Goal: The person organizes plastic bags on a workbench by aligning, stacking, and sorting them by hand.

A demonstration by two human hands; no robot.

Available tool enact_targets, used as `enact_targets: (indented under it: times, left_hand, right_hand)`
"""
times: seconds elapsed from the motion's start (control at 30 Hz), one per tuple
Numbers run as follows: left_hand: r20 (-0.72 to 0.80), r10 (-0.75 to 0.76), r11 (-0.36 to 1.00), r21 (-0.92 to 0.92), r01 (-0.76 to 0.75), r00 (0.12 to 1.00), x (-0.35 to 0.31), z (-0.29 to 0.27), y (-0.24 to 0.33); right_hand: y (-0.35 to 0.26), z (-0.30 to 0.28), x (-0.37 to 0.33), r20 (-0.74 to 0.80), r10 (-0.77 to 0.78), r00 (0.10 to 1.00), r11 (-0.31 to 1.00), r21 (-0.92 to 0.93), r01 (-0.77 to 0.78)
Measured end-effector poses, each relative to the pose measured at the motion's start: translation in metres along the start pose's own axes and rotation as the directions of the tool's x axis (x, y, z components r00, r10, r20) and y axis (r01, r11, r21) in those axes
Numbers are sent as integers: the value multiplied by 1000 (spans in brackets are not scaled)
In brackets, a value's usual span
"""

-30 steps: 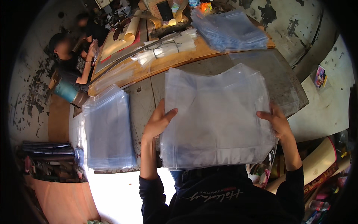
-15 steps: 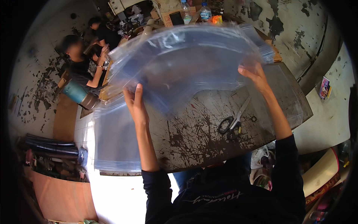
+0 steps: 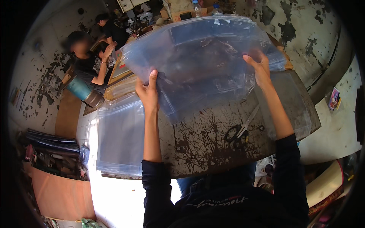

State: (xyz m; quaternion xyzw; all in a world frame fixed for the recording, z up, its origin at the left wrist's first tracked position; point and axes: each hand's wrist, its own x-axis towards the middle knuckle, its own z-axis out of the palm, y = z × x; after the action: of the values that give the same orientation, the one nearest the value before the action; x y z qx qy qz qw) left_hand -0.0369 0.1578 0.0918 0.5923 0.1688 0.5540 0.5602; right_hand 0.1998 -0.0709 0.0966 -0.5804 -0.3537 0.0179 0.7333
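Note:
A wide stack of clear plastic sheets (image 3: 205, 53) is raised over the table, its far side bowed upward. My left hand (image 3: 149, 91) grips the near left edge, thumb on top and the other fingers partly hidden. On the right edge my right hand (image 3: 260, 70) is closed as well, its fingers blurred behind the film. Scissors with black handles (image 3: 239, 131) lie on the scratched dark table (image 3: 197, 148), nearer to me than the stack. Another pile of clear sheets (image 3: 121, 133) rests at the table's left end, beside my left forearm.
More clear film (image 3: 291, 100) lies flat at the table's right, under my right forearm. Two people (image 3: 85, 62) work at the far left near a blue drum (image 3: 79, 93). Bottles (image 3: 196, 8) stand at the back. Black rolls (image 3: 53, 143) lie at the left.
Both hands still hold the raised stack. My left hand has moved slightly right and away from me, and the stack's bowed upper edge looks flatter and less blurred.

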Motion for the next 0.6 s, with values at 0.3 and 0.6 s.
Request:
enact_targets:
  times: [0.3,0.6]
  left_hand:
    - [36,45,998,-55,-43,998,1,10,15]
    - [591,216,844,287,-453,777,-47,-48,56]
  right_hand:
    - [-3,-9,-9,88,196,977,969,-169,-179]
    - [-33,-61,-29,415,-218,883,924,-203,323]
